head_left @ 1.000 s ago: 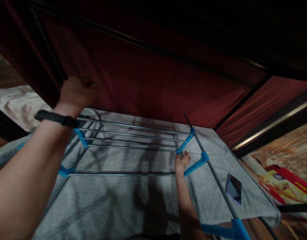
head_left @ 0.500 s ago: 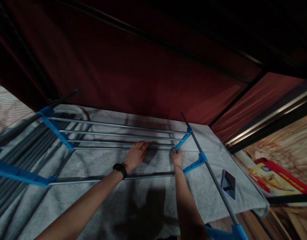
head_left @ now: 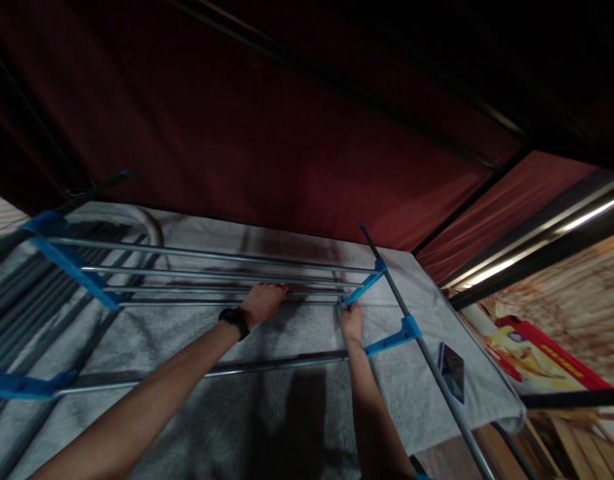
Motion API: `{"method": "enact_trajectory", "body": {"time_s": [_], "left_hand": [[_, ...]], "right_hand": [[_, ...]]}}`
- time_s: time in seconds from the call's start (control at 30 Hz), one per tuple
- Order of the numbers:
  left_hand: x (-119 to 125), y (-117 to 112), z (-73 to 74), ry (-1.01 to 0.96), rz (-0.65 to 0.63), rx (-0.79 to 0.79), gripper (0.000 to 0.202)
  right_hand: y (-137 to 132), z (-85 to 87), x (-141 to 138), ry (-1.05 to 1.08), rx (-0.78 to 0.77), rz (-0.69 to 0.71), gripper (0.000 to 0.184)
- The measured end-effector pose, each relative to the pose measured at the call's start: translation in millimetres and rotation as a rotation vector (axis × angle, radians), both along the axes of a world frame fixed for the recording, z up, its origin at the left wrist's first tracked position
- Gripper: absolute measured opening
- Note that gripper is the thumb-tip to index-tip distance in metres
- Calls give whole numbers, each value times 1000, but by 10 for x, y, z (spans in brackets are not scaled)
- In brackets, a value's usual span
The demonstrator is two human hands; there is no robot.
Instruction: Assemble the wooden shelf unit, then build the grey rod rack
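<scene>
A rack of thin metal rods (head_left: 187,253) between blue plastic brackets spans the grey cloth. My left hand (head_left: 263,303), with a black band on its wrist, has its fingers closed over the nearer rods around their middle. At the right end of these rods, my right hand (head_left: 351,321) pinches the near tip of a blue bracket (head_left: 367,280); its fingertips are partly hidden. This bracket joins an upright grey tube (head_left: 394,290). Lower on that tube sits a second blue bracket (head_left: 394,339), with a single rod (head_left: 287,363) running left from it.
Several grey tubes (head_left: 21,300) lie at the left, beside a curved pipe (head_left: 154,227). A phone (head_left: 451,373) rests on the grey cloth (head_left: 411,413) at right. Past its edge is a red and yellow box (head_left: 541,357). Dark red fabric (head_left: 287,167) hangs behind.
The rack's left end now appears farther left and the view has shifted slightly. My left hand sits a little farther left on the rods. My right hand stays at the bracket tip.
</scene>
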State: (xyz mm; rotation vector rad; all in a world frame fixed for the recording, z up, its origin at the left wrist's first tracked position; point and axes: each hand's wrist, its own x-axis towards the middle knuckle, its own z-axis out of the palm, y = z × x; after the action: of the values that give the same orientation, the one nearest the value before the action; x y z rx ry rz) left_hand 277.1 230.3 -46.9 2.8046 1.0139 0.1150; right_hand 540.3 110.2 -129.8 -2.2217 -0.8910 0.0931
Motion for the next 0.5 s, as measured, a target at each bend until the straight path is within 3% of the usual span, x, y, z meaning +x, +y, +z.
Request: {"method": "enact_trajectory", "body": {"time_s": [0.2,0.5], "left_hand": [[-122,-18,20,-17,-9,42,28],[-112,-28,117,-53,9,-57,43]], "right_hand": [[9,25,-87,16,-1,-7,27],[13,37,-72,17,37,6,20]]}}
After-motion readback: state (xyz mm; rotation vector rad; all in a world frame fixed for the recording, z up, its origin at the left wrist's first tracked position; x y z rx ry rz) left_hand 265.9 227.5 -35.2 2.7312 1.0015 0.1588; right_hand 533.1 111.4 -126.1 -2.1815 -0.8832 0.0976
